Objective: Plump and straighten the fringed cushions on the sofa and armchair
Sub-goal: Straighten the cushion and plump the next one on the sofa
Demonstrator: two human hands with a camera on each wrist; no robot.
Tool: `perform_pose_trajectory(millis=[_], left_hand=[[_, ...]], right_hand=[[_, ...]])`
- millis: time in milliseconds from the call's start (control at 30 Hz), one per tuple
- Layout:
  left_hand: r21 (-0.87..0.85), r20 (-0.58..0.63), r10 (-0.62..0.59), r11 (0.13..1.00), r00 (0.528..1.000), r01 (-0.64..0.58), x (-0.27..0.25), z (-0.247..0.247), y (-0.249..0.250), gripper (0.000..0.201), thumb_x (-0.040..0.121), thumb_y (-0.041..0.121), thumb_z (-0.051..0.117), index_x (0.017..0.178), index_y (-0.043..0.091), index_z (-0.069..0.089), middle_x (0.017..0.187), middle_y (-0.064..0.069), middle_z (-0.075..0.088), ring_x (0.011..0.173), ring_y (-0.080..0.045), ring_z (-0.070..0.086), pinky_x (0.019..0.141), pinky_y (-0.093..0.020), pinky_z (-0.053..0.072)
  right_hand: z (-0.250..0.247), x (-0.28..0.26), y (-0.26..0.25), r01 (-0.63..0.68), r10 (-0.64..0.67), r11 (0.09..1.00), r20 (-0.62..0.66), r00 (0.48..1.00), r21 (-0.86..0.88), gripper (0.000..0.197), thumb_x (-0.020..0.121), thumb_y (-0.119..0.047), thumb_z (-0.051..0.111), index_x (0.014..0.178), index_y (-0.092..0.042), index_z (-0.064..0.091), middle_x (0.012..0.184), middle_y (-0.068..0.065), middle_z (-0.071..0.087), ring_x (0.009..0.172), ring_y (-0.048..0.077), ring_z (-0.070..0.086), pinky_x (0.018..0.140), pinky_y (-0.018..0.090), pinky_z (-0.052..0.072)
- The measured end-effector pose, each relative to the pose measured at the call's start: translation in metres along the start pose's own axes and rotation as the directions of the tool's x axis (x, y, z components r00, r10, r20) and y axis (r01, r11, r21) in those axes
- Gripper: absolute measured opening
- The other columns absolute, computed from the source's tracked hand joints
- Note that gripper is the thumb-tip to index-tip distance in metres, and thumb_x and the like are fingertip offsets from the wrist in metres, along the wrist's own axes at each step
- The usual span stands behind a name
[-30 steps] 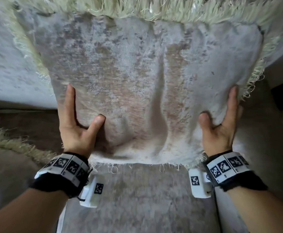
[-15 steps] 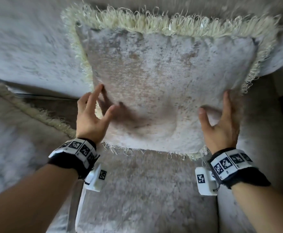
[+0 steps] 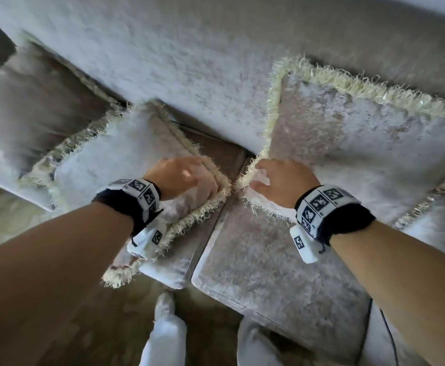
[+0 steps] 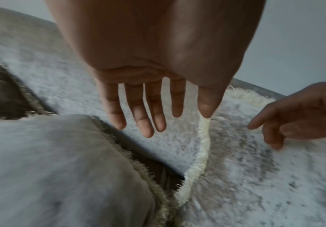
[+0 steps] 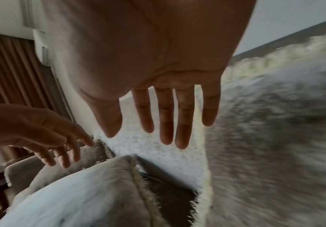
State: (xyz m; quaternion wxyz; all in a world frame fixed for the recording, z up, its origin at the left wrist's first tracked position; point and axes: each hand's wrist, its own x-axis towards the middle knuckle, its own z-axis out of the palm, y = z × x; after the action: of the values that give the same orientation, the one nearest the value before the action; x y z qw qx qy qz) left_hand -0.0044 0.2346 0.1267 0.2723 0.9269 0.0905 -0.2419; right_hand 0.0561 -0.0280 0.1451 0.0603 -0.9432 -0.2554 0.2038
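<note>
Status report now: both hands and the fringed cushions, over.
Left hand open over flat grey velvet fringed cushion. Right hand open at upright grey fringed cushion. Nothing in the way.

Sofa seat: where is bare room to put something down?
Free: the right seat pad, in front of the right cushion. A narrow dark strip lies bare between the cushions. Crowded: the left seat, covered by the left cushion, and where both hands meet.

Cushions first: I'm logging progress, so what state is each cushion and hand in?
Right cushion: propped against the sofa back.
Left cushion: lying tilted on the seat.
Left hand: open, over the left cushion's corner.
Right hand: open, at the right cushion's lower corner.
</note>
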Motion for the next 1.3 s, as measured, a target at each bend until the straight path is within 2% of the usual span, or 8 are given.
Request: perform_pose_trajectory(millis=[400,567,667,800,933,1033,1200,1300], left_hand=[[-0.113,-0.090,-0.172,0.980,0.981,0.162,-0.063,-0.082,-0.224,0.046,0.094,0.058,0.056,0.137,0.043,0.052,0.117,0.009,0.072,0.112,-0.020,0.067,0.100,-0.044,0.052],[-0.284,-0.262,-0.349,0.919,0.900,0.274,-0.063,-0.101,-0.313,0.052,0.096,0.058,0.054,0.144,0.039,0.048,0.125,0.002,0.068,0.111,-0.022,0.066,0.097,-0.040,0.053],[-0.417,-0.308,-0.466,0.850,0.830,0.323,-0.053,-0.091,-0.348,0.058,0.093,0.067,0.051,0.145,0.043,0.046,0.130,-0.001,0.066,0.111,-0.023,0.066,0.095,-0.039,0.053],[-0.502,-0.267,-0.589,0.761,0.763,0.411,-0.027,-0.055,-0.387,0.076,0.075,0.095,0.031,0.141,0.059,0.033,0.141,-0.011,0.055,0.110,-0.032,0.067,0.098,-0.054,0.053],[-0.630,-0.175,-0.691,0.626,0.701,0.460,-0.014,-0.021,-0.398,0.070,0.090,0.070,0.054,0.153,0.052,0.028,0.159,-0.017,0.024,0.102,-0.025,0.061,0.113,-0.047,0.043],[-0.691,-0.136,-0.736,0.550,0.663,0.469,-0.005,0.007,-0.403,0.080,0.085,0.070,0.061,0.152,0.061,0.017,0.164,-0.017,0.012,0.130,-0.034,0.054,0.119,-0.049,0.036],[-0.790,-0.167,-0.749,0.491,0.641,0.368,0.015,0.035,-0.399,0.092,0.081,0.069,0.065,0.154,0.059,0.010,0.162,-0.011,0.032,0.147,-0.031,0.037,0.121,-0.043,0.030],[-0.834,-0.205,-0.766,0.462,0.609,0.301,0.027,0.045,-0.398,0.088,0.086,0.064,0.064,0.156,0.054,0.012,0.166,0.007,0.029,0.145,-0.008,0.033,0.114,-0.027,0.024]], right_hand=[[0.005,0.096,-0.221,0.087,-0.079,0.995,0.181,0.980,-0.037,0.060,0.088,-0.068,0.054,0.139,-0.037,0.052,0.128,0.000,0.063,0.109,0.025,0.062,0.088,0.036,0.050],[0.014,0.167,-0.275,0.127,-0.136,0.990,0.156,0.978,0.066,0.063,0.088,-0.063,0.058,0.141,-0.032,0.052,0.122,0.003,0.062,0.110,0.022,0.060,0.095,0.039,0.049],[0.028,0.209,-0.276,0.116,-0.130,0.982,0.087,0.988,0.149,0.062,0.086,-0.064,0.060,0.140,-0.034,0.053,0.124,0.002,0.060,0.112,0.020,0.059,0.099,0.038,0.047],[0.067,0.274,-0.258,0.079,-0.091,0.970,0.042,0.995,0.231,0.064,0.085,-0.064,0.062,0.143,-0.039,0.050,0.134,0.007,0.050,0.125,0.024,0.053,0.110,0.036,0.040],[0.113,0.318,-0.223,-0.031,0.014,0.967,0.072,0.997,0.251,0.069,0.086,-0.068,0.058,0.148,-0.049,0.036,0.145,0.010,0.037,0.138,0.028,0.036,0.116,0.039,0.029],[0.144,0.326,-0.196,-0.087,0.047,0.951,0.137,0.989,0.298,0.080,0.078,-0.078,0.052,0.149,-0.057,0.022,0.154,0.013,0.031,0.145,0.029,0.026,0.121,0.043,0.023],[0.166,0.340,-0.185,-0.084,0.024,0.919,0.157,0.987,0.386,0.073,0.096,-0.049,0.057,0.155,-0.049,0.015,0.164,0.010,0.023,0.149,0.023,0.026,0.110,0.022,0.016],[0.170,0.351,-0.189,-0.069,0.014,0.918,0.143,0.990,0.390,0.071,0.099,-0.043,0.054,0.158,-0.040,0.015,0.166,0.008,0.020,0.150,0.021,0.022,0.108,0.018,0.012]])
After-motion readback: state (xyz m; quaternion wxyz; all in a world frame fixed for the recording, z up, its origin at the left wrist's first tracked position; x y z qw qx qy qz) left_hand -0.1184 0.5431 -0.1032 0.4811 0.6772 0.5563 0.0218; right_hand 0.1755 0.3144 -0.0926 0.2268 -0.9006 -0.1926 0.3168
